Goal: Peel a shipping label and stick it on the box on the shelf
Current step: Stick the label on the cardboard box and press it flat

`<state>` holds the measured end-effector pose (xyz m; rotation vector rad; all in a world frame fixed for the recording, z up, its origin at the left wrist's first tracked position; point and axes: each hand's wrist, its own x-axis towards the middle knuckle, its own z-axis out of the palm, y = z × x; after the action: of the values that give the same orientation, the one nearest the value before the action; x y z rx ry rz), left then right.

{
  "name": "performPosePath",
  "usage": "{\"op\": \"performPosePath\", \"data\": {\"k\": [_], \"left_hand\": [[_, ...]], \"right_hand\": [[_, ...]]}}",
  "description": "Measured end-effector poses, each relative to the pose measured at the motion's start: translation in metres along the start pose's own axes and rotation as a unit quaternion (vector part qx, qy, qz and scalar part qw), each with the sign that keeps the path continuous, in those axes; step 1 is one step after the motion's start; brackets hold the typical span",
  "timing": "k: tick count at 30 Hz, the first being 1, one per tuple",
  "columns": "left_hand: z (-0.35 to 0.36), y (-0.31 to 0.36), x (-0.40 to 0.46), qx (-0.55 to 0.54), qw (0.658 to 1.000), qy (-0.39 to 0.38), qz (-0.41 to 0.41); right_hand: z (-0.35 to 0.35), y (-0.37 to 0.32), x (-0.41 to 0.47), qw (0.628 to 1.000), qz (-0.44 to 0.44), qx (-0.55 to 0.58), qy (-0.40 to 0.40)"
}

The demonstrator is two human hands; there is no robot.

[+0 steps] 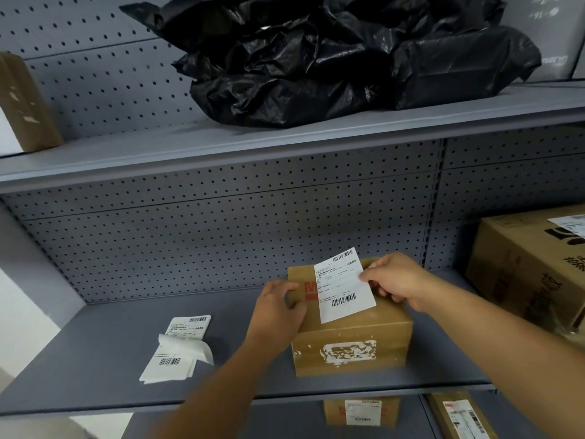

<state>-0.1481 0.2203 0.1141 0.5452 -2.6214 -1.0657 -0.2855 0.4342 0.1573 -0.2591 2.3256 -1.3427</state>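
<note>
A small brown cardboard box (354, 337) stands on the grey middle shelf (104, 369), with torn white label remains on its front face. My right hand (395, 280) pinches a white shipping label (343, 285) with barcodes by its right edge, and the label is tilted over the box's top. My left hand (280, 305) grips the box's upper left corner. A stack of labels (180, 346) with a curled backing sheet lies on the shelf to the left of the box.
A large brown carton (531, 270) fills the shelf's right end. Black plastic bags (342, 55) are piled on the upper shelf, with a taped box (23, 106) at its left. Labelled boxes (362, 411) sit on the shelf below. Perforated grey panels back the shelves.
</note>
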Motion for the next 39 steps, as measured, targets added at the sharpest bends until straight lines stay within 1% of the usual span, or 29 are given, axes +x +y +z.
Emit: {"op": "performPosePath", "data": {"k": [12, 22, 25, 28, 30, 32, 36, 39], "left_hand": [[0.001, -0.006, 0.003, -0.006, 1.0, -0.001, 0.009], [0.001, -0.005, 0.002, -0.007, 1.0, -0.001, 0.017], [0.0, -0.004, 0.002, -0.004, 1.0, -0.002, 0.015], [0.0, -0.003, 0.001, 0.004, 1.0, -0.002, 0.016], [-0.001, -0.003, 0.002, 0.009, 1.0, -0.003, 0.018], [-0.002, -0.003, 0.002, 0.015, 1.0, -0.001, 0.02], [-0.004, -0.001, 0.005, 0.05, 0.998, -0.003, 0.029], [-0.007, 0.005, 0.01, 0.078, 0.996, -0.006, 0.046]], "right_hand": [[0.007, -0.007, -0.004, 0.998, 0.012, -0.037, 0.041], [0.011, -0.008, -0.003, 0.99, -0.011, -0.133, 0.051], [0.011, -0.014, -0.005, 0.975, -0.034, -0.213, 0.056], [0.014, -0.023, -0.01, 0.945, -0.062, -0.317, 0.053], [0.015, -0.027, -0.01, 0.927, -0.075, -0.364, 0.047], [0.014, -0.028, -0.009, 0.918, -0.081, -0.386, 0.045], [0.009, -0.026, -0.005, 0.914, -0.093, -0.393, 0.045], [0.006, -0.022, -0.001, 0.911, -0.132, -0.385, 0.064]]}}
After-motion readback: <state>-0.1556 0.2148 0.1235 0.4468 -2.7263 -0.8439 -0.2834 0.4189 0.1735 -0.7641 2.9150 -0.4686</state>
